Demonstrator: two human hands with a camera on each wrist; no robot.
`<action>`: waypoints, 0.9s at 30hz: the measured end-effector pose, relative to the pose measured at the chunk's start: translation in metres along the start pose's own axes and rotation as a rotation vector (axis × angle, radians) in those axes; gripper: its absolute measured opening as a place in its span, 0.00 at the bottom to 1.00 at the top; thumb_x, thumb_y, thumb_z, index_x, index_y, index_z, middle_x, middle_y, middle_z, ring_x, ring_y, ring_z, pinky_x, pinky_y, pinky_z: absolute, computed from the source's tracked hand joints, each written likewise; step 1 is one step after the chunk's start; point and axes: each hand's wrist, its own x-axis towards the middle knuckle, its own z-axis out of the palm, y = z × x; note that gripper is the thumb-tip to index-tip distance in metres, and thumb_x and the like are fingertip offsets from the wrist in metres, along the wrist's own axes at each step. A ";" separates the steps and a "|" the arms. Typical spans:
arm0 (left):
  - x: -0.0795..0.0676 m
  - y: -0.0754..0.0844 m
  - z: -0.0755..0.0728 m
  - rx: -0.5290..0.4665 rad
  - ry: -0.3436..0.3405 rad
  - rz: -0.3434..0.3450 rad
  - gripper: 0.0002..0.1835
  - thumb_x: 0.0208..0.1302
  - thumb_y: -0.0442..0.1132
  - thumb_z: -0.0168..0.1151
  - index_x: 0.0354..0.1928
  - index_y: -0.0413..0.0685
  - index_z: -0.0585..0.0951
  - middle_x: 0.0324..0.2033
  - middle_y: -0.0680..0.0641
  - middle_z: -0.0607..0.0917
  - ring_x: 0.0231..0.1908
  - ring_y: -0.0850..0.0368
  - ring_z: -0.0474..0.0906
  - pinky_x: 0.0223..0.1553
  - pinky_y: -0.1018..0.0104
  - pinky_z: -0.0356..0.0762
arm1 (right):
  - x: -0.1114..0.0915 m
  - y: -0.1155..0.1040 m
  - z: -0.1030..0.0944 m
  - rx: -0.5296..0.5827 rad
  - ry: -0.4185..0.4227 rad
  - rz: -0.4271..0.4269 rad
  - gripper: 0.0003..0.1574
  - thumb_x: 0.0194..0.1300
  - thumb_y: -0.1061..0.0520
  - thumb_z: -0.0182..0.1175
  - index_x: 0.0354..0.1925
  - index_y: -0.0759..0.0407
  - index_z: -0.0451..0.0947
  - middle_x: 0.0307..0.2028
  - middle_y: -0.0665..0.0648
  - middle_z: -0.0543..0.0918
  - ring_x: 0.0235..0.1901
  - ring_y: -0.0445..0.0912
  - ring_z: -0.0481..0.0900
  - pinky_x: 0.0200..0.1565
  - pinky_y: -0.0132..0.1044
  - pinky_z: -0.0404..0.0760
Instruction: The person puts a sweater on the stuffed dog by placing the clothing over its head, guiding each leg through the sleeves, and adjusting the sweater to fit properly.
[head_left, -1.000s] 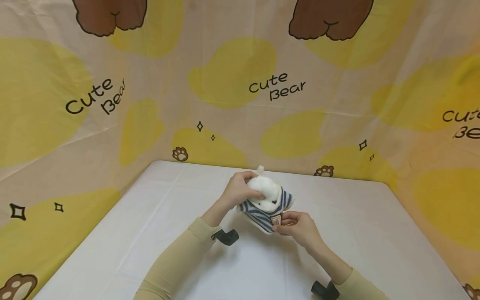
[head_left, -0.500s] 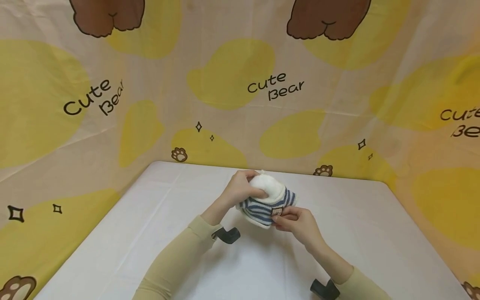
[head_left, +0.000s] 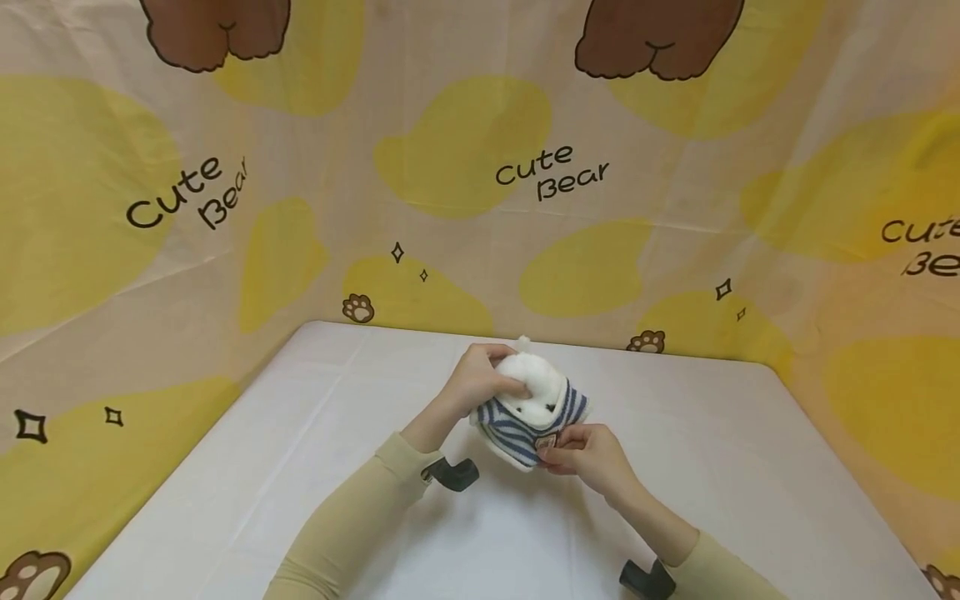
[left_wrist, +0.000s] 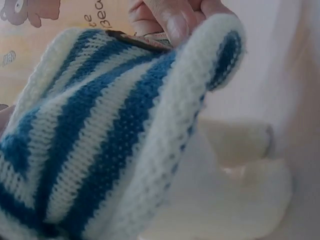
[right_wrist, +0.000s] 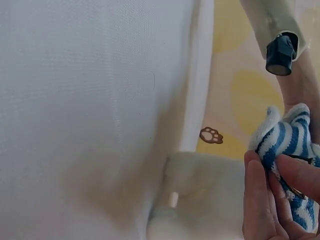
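Note:
Above the table, both hands hold a small white plush toy (head_left: 536,379) with a blue-and-white striped knit piece (head_left: 506,429) around it. Two dark spots show on the white part. My left hand (head_left: 480,377) grips the white part, thumb across its front. At the lower edge, my right hand (head_left: 588,457) pinches the knit by a small dark-edged label (head_left: 547,442), which the fingers partly cover. The left wrist view is filled by the striped knit (left_wrist: 100,135) with its thick white rim, and right-hand fingers (left_wrist: 172,22) at its top.
A white-covered table (head_left: 360,383) spreads beneath the hands. Printed yellow-and-beige cloth (head_left: 450,150) hangs around its back and sides. Black wrist cameras jut from the left sleeve (head_left: 360,508) and the right sleeve (head_left: 723,571).
The plush first tipped so its dark spots went out of sight, then tipped back so they show again. My right hand rose slightly, then lowered with the knit edge.

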 end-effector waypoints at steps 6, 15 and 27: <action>-0.001 -0.003 0.000 -0.083 -0.005 -0.033 0.23 0.34 0.32 0.74 0.40 0.40 0.84 0.37 0.46 0.85 0.34 0.58 0.78 0.36 0.66 0.79 | 0.003 0.007 0.003 -0.011 0.009 0.045 0.12 0.51 0.63 0.69 0.22 0.69 0.75 0.28 0.58 0.86 0.31 0.53 0.87 0.34 0.38 0.84; -0.003 0.000 -0.001 -0.039 -0.018 -0.015 0.25 0.33 0.33 0.75 0.42 0.42 0.84 0.38 0.45 0.86 0.35 0.57 0.78 0.37 0.65 0.79 | 0.004 0.012 -0.001 -0.062 -0.023 0.037 0.13 0.53 0.60 0.69 0.26 0.69 0.77 0.27 0.61 0.86 0.30 0.51 0.87 0.34 0.39 0.84; -0.003 0.004 -0.004 0.047 -0.151 0.079 0.27 0.38 0.39 0.77 0.47 0.49 0.82 0.41 0.48 0.85 0.40 0.57 0.78 0.43 0.66 0.77 | 0.011 -0.027 -0.071 -0.367 0.126 -0.221 0.18 0.55 0.47 0.69 0.38 0.57 0.79 0.34 0.55 0.85 0.34 0.46 0.83 0.36 0.33 0.81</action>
